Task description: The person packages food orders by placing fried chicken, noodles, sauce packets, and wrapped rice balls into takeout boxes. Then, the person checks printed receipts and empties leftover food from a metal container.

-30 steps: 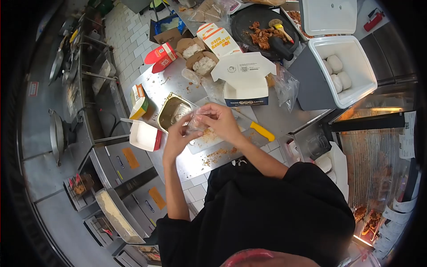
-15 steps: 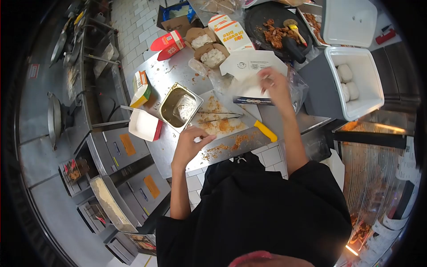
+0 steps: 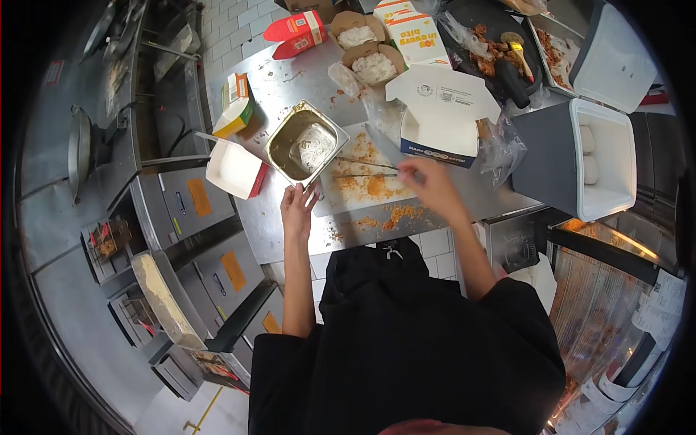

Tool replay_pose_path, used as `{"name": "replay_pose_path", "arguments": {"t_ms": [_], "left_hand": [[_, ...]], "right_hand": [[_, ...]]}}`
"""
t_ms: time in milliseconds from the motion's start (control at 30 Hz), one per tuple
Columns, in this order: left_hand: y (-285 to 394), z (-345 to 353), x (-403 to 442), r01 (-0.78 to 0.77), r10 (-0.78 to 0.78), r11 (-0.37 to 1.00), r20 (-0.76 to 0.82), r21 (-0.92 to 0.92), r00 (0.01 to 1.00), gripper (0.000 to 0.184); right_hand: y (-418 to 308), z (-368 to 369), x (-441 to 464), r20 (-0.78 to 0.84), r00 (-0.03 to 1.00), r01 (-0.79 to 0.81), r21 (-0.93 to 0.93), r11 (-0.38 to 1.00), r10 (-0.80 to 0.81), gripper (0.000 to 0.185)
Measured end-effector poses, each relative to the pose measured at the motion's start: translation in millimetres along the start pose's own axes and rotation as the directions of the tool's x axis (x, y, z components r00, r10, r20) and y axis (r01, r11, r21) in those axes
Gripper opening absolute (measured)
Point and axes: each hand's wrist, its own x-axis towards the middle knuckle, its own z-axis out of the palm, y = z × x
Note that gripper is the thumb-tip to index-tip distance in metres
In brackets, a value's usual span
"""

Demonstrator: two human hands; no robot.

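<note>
My left hand is at the near corner of a square metal pan, its fingers closed on the rim. Some whitish residue shows on the pan's bottom. Over the right side of a crumb-covered white cutting board, my right hand is curled and slightly blurred. A knife runs up and left from these fingers; its handle is hidden in the hand. The thin arms of metal tongs lie on the board, their right ends close to the fingers. Behind this hand stands an open takeaway box, white inside.
Two brown boxes with white filling, a red carton and a yellow-green carton stand along the back and left. A white-lined bin is at right. A black tray holds meat pieces and a yellow-handled brush.
My right hand has come down from the open box to the knife, covering its yellow handle. My left hand has moved onto the pan's rim. The whole view has shifted.
</note>
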Motion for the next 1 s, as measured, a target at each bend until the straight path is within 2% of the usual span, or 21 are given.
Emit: {"name": "replay_pose_path", "arguments": {"t_ms": [33, 133, 233, 333, 433, 500, 567, 667, 733, 767, 867, 900, 1000], "left_hand": [[3, 7, -2, -0.004, 0.004, 1.000, -0.016, -0.027, 1.000, 0.013], [-5, 3, -5, -0.063, 0.065, 0.992, 0.015, -0.108, 0.998, 0.018], [-4, -6, -27, -0.043, 0.049, 0.985, 0.030, -0.166, 0.998, 0.015], [1, -29, -64, -0.028, 0.047, 0.972, 0.076, -0.234, 0.996, 0.013], [15, -65, -110, -0.032, 0.045, 0.965, 0.044, -0.259, 0.998, 0.013], [25, -103, -139, -0.027, 0.032, 0.957, 0.012, -0.289, 0.999, 0.013], [37, -147, -168, -0.044, 0.039, 0.946, -0.021, -0.321, 0.999, 0.013], [41, -223, -194, -0.097, 0.077, 0.941, -0.074, -0.325, 0.994, 0.014], [48, -276, -195, -0.121, 0.093, 0.952, -0.111, -0.283, 0.989, 0.015], [50, -302, -192, -0.126, 0.087, 0.933, -0.128, -0.338, 0.988, 0.012], [65, -367, -174, -0.136, 0.101, 0.964, -0.157, -0.231, 0.982, 0.012], [71, -382, -167, -0.168, 0.144, 0.951, -0.107, -0.260, 0.984, 0.012], [90, -419, -133, -0.122, 0.116, 0.927, -0.038, -0.355, 0.993, 0.010]], "right_hand": [[15, 25, -6, 0.002, 0.990, 0.141, -0.113, 0.983, -0.142, 0.029], [35, 75, -6, -0.041, 0.981, 0.148, -0.470, 0.870, -0.189, 0.038], [48, 94, 2, -0.032, 0.981, 0.132, -0.618, 0.775, -0.193, 0.040], [57, 98, 6, 0.018, 0.988, 0.127, -0.665, 0.736, -0.154, 0.038], [61, 95, -1, 0.016, 0.997, 0.065, -0.681, 0.729, -0.074, 0.037], [58, 86, -19, -0.042, 0.988, 0.095, -0.590, 0.802, -0.148, 0.036], [1, 83, -38, -0.146, 0.989, -0.001, -0.264, 0.964, -0.039, 0.036], [-99, 122, -60, -0.101, 0.993, -0.052, 0.035, 0.998, 0.056, 0.035], [-173, 166, -62, 0.125, 0.990, 0.070, -0.071, 0.995, -0.060, 0.033], [-201, 197, -67, 0.234, 0.967, 0.128, -0.118, 0.985, -0.097, 0.032], [-263, 295, -67, 0.476, 0.872, 0.273, -0.269, 0.924, -0.119, 0.029], [-269, 325, -72, 0.474, 0.872, 0.284, -0.283, 0.916, -0.124, 0.031], [-286, 405, -62, 0.413, 0.898, 0.275, -0.261, 0.926, -0.150, 0.035]]}}
